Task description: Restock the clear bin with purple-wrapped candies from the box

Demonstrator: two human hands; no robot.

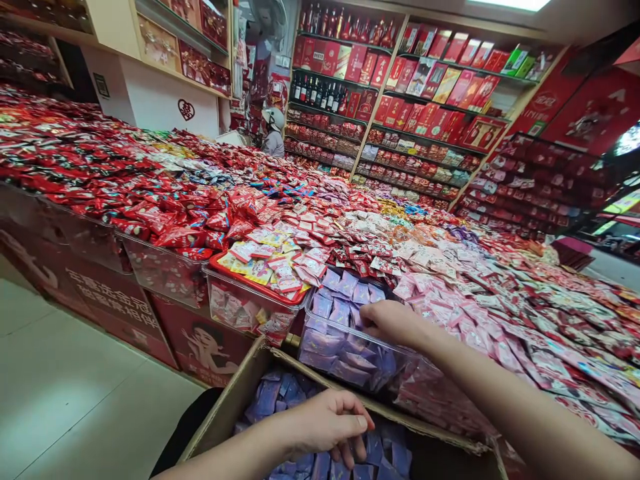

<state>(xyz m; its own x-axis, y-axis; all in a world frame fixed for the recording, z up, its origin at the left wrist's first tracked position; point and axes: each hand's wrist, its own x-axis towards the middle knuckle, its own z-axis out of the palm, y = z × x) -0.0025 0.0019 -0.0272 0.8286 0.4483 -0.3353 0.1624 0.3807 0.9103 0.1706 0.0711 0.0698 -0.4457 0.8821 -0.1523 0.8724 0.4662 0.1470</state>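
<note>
Small purple packets [320, 343] fill a clear plastic bin [306, 320] on the candy display. My right hand [387, 323] is at the right side of this bin, its fingers curled down among the packets; what they hold, if anything, is hidden. Below, a cardboard box [217, 413] holds more purple packets [273, 395]. My left hand [343, 423] hovers over the box with its fingers loosely bent and apart, and nothing shows in it.
To the left stands a clear bin with a red rim [260, 288], full of white and yellow packets. Pink packets [460, 310] lie to the right. A person [273, 133] is behind the display, near stocked shelves [370, 127].
</note>
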